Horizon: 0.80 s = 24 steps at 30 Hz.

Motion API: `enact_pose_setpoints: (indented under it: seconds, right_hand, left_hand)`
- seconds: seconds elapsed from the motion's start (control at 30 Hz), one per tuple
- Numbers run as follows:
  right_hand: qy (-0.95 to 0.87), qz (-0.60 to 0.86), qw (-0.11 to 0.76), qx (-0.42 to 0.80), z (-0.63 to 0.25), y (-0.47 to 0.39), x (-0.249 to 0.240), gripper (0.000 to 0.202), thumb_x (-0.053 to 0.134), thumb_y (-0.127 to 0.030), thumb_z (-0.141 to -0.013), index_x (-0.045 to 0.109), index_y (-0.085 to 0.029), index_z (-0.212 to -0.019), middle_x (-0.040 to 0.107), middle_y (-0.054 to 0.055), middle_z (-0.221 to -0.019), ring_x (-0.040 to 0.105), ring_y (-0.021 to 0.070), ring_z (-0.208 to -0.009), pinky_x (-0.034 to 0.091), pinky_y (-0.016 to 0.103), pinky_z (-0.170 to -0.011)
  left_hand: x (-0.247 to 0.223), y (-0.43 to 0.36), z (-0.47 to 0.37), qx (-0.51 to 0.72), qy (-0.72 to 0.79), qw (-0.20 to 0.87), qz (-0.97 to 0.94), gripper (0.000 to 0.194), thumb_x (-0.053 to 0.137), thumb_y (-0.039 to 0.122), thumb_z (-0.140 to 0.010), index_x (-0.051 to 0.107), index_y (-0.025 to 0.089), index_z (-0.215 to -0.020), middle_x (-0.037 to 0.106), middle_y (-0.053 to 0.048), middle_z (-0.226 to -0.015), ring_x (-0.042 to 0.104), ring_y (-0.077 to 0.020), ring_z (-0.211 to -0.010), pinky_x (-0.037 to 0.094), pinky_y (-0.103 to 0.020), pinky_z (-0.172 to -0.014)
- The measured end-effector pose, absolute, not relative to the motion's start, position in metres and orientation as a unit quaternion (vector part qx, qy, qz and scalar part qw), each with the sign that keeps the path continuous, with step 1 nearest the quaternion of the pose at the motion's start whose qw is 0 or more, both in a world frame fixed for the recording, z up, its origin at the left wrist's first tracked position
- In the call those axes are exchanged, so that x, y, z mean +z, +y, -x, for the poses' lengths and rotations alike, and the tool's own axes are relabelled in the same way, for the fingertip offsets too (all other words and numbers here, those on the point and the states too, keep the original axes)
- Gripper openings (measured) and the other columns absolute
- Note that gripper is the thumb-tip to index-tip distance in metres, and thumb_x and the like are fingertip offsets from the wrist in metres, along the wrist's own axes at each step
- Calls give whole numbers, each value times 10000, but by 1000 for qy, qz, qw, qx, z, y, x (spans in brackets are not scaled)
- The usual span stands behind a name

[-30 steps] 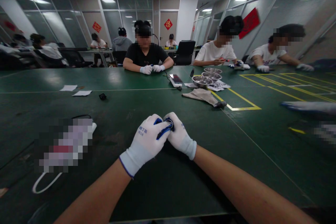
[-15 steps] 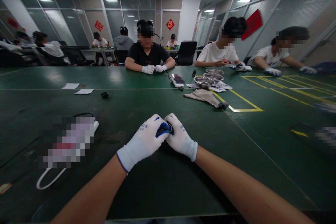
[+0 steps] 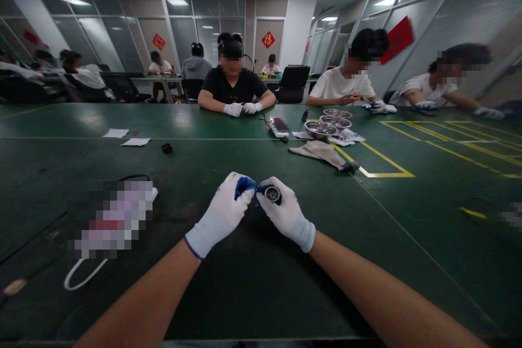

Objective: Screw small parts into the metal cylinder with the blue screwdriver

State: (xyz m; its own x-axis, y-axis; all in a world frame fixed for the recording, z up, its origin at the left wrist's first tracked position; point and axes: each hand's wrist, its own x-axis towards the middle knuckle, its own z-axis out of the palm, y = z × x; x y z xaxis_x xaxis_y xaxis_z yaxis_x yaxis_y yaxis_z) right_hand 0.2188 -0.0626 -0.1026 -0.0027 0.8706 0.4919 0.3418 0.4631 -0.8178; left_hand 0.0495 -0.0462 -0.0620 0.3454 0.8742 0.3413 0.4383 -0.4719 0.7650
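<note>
Both my hands wear white work gloves with blue palms and meet above the green table. My right hand (image 3: 281, 204) is closed around a small round dark part with a pale ring-shaped rim (image 3: 272, 194), whose open face is turned toward me. Just left of it, my left hand (image 3: 230, 201) has its fingers curled and the tips pinched together, close to the right thumb. What sits in that pinch, if anything, is too small and hidden to make out. A tiny dark bit shows below the fingertips.
A blurred-out device (image 3: 116, 217) with a white loop lies at left. Ahead are a small black object (image 3: 167, 148), papers (image 3: 136, 142), a beige cloth (image 3: 316, 152), a dark-headed tool (image 3: 349, 167) and metal bowls (image 3: 321, 129). Gloved co-workers sit across the table (image 3: 196, 174).
My right hand has turned so the round part's face shows. My left fingers have drawn slightly left, off that part. The whole view has shifted slightly.
</note>
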Motion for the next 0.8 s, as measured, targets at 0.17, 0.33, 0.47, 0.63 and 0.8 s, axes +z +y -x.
enact_pose_setpoints:
  seconds: [0.17, 0.33, 0.47, 0.63, 0.8]
  right_hand:
    - [-639, 460, 548, 284, -220, -62, -104, 186, 675, -389, -845, 655, -207, -811, 674, 8, -717, 607, 171, -645, 484, 298, -610]
    - [-607, 471, 564, 303, -222, -56, -107, 211, 693, -413, -819, 675, -209, -770, 678, 16, -685, 614, 184, -645, 502, 304, -601]
    - [-590, 448, 565, 363, -227, -52, -108, 252, 742, -448, -778, 695, -200, -771, 694, 24, -717, 628, 187, -674, 523, 322, -655]
    - [-591, 425, 534, 430, -231, -51, -106, 349, 811, -523, -741, 685, -198, -753, 665, -3, -681, 599, 161, -636, 500, 314, -651]
    - [-618, 401, 516, 437, -232, -53, -101, 302, 802, -470, -765, 668, -200, -761, 660, -9, -699, 599, 156, -655, 508, 308, -665]
  left_hand:
    - [-70, -41, -49, 379, 410, 371, -742, 136, 578, 287, -949, 647, 173, -974, 724, -54, -931, 699, -215, -867, 589, -370, -807]
    - [-69, -44, -48, 410, 400, 323, -754, 178, 584, 252, -935, 699, 182, -1051, 724, -67, -1031, 708, -230, -984, 590, -392, -895]
    - [-66, -46, -47, 403, 377, 289, -782, 234, 639, 207, -900, 742, 212, -1111, 730, -53, -1075, 716, -218, -1012, 589, -371, -926]
    - [-60, -46, -42, 367, 353, 240, -827, 166, 672, 201, -886, 784, 220, -1009, 736, -42, -1005, 722, -201, -915, 604, -349, -876]
    - [-55, -43, -37, 358, 349, 223, -837, 134, 677, 186, -881, 781, 215, -961, 735, -38, -964, 715, -197, -885, 611, -355, -857]
